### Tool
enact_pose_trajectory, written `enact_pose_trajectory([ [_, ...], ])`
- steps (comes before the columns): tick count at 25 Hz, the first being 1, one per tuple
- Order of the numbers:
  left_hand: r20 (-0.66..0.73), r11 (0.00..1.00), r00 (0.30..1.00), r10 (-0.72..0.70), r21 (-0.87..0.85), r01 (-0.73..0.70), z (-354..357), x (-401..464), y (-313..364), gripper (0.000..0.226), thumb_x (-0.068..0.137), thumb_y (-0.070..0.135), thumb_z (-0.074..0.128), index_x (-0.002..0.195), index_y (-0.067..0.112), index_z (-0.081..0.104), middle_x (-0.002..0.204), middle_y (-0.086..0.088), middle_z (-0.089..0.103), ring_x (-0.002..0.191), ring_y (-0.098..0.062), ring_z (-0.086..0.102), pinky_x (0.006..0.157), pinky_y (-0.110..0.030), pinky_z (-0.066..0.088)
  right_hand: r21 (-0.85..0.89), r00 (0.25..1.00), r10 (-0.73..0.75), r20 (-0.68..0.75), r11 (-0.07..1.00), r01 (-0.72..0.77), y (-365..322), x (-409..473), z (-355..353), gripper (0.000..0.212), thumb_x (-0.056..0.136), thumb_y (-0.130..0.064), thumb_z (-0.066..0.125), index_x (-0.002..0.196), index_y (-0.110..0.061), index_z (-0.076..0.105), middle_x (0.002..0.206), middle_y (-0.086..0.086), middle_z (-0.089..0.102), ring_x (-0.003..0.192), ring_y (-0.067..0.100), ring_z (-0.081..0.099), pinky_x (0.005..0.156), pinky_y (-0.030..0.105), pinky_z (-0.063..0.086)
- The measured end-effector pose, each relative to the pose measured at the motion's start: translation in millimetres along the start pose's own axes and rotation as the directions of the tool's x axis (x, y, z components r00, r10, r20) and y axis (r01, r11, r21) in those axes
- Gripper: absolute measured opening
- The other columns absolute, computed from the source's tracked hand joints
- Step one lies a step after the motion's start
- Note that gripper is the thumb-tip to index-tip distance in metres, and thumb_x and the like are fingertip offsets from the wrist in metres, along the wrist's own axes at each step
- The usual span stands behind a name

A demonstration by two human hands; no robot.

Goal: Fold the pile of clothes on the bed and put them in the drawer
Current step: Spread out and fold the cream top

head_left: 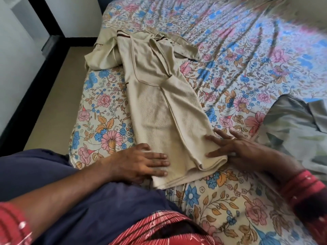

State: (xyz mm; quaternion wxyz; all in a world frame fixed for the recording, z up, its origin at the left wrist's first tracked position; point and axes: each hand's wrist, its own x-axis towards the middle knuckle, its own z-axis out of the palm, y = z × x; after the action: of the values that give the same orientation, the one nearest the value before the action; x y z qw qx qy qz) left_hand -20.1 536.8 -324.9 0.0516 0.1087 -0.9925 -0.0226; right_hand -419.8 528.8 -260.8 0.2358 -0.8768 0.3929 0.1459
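A beige knit garment (159, 103) lies stretched lengthwise on the floral bed (230, 50), its sides folded inward and brown-striped trim at the far end. My left hand (141, 161) rests flat on the garment's near left edge with straight fingers. Spread fingers of my right hand (235, 147) press on its near right edge beside the hem. A grey-green heap of other clothes (297, 128) sits at the bed's right side. No drawer is in view.
The floor (58, 96) runs along the bed's left side, bordered by a dark frame and a white wall (16, 55). My dark blue lap and red patterned sleeves fill the near foreground.
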Motion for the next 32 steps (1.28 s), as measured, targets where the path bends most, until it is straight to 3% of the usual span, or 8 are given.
enact_pose_trajectory([
  [2, 0.071, 0.804, 0.936, -0.345, -0.493, 0.334, -13.9, 2.8, 9.1, 0.036, 0.102, 0.034, 0.049, 0.135, 0.032, 0.064, 0.136, 0.009, 0.065, 0.126, -0.008, 0.06, 0.1, -0.043, 0.047, 0.213, 0.999, -0.026, -0.021, 0.977, 0.03, -1.5, 0.6, -14.8, 0.039, 0.091, -0.075, 0.043, 0.129, -0.071, 0.051, 0.161, -0.04, -0.002, 0.154, -0.002, -0.012, 0.126, 0.049, -0.008],
  [4, 0.239, 0.248, 0.792, -0.563, -0.865, 0.437, -35.9, 3.4, 4.3, 0.023, 0.099, 0.031, 0.061, 0.115, 0.026, 0.076, 0.107, 0.008, 0.077, 0.099, -0.009, 0.07, 0.086, -0.033, 0.058, 0.5, 0.999, -0.032, -0.029, 0.865, 0.042, -8.1, 6.4, -36.3, 0.036, 0.095, -0.062, 0.054, 0.126, -0.049, 0.068, 0.159, -0.031, 0.03, 0.154, 0.0, 0.019, 0.127, 0.038, 0.012],
  [7, 0.406, -0.383, 0.526, -0.748, -0.91, 0.157, -50.5, -0.5, -26.3, 0.031, 0.088, 0.035, 0.067, 0.109, 0.014, 0.078, 0.112, -0.008, 0.076, 0.104, -0.021, 0.071, 0.091, -0.039, 0.057, 0.813, 0.977, 0.136, -0.164, 0.579, 0.056, -9.4, 40.9, -52.6, 0.027, 0.099, -0.018, 0.062, 0.121, -0.005, 0.073, 0.128, 0.011, 0.071, 0.121, 0.028, 0.066, 0.105, 0.038, 0.05],
  [9, 0.476, -0.506, 0.291, -0.83, -0.862, -0.031, -49.1, -0.4, -40.1, 0.036, 0.098, 0.027, 0.061, 0.124, 0.003, 0.067, 0.124, -0.021, 0.07, 0.111, -0.033, 0.07, 0.09, -0.046, 0.058, 0.884, 0.855, 0.474, -0.212, 0.465, -0.039, -12.2, 75.5, -54.7, 0.023, 0.099, -0.022, 0.066, 0.11, -0.004, 0.075, 0.106, 0.023, 0.075, 0.087, 0.034, 0.071, 0.077, 0.042, 0.056],
  [14, 0.486, -0.486, -0.009, -0.874, -0.874, -0.015, -36.2, 19.6, -40.4, 0.023, 0.089, 0.033, 0.076, 0.101, 0.014, 0.075, 0.098, -0.006, 0.079, 0.095, -0.028, 0.074, 0.088, -0.043, 0.058, 0.933, 0.58, 0.797, -0.169, 0.32, -0.167, -12.7, 114.4, -55.9, 0.024, 0.094, -0.038, 0.073, 0.084, -0.016, 0.073, 0.089, 0.007, 0.072, 0.079, 0.026, 0.068, 0.065, 0.034, 0.053],
  [19, 0.175, -0.23, -0.226, -0.958, -0.941, 0.249, -28.6, 39.7, -42.8, 0.026, 0.1, 0.022, 0.064, 0.076, 0.012, 0.068, 0.063, 0.002, 0.056, 0.055, -0.014, 0.046, 0.052, -0.023, 0.035, 0.904, 0.425, 0.811, -0.403, 0.425, 0.046, -20.9, 128.9, -51.7, 0.011, 0.102, -0.031, 0.061, 0.103, -0.023, 0.069, 0.102, 0.001, 0.073, 0.09, 0.02, 0.066, 0.076, 0.035, 0.055],
  [22, 0.187, -0.297, -0.354, -0.916, -0.911, 0.287, -29.7, 47.3, -52.3, 0.044, 0.101, 0.031, 0.061, 0.062, 0.012, 0.054, 0.054, 0.004, 0.045, 0.047, -0.011, 0.036, 0.043, -0.021, 0.025, 0.77, 0.404, 0.787, -0.466, 0.586, -0.253, -12.7, 144.6, -48.5, 0.032, 0.103, -0.035, 0.056, 0.124, -0.013, 0.068, 0.114, 0.015, 0.072, 0.089, 0.028, 0.064, 0.074, 0.031, 0.047],
  [32, -0.136, -0.071, -0.219, -0.966, -0.678, 0.732, -14.4, 55.9, -46.0, 0.033, 0.106, 0.028, 0.053, 0.115, -0.001, 0.066, 0.072, 0.002, 0.062, 0.051, -0.003, 0.055, 0.037, -0.012, 0.03, 0.5, 0.42, 0.698, -0.581, 0.712, -0.492, -13.0, 142.3, -28.4, 0.032, 0.11, -0.041, 0.034, 0.12, -0.016, 0.05, 0.065, 0.0, 0.058, 0.052, 0.019, 0.056, 0.05, 0.034, 0.051],
])
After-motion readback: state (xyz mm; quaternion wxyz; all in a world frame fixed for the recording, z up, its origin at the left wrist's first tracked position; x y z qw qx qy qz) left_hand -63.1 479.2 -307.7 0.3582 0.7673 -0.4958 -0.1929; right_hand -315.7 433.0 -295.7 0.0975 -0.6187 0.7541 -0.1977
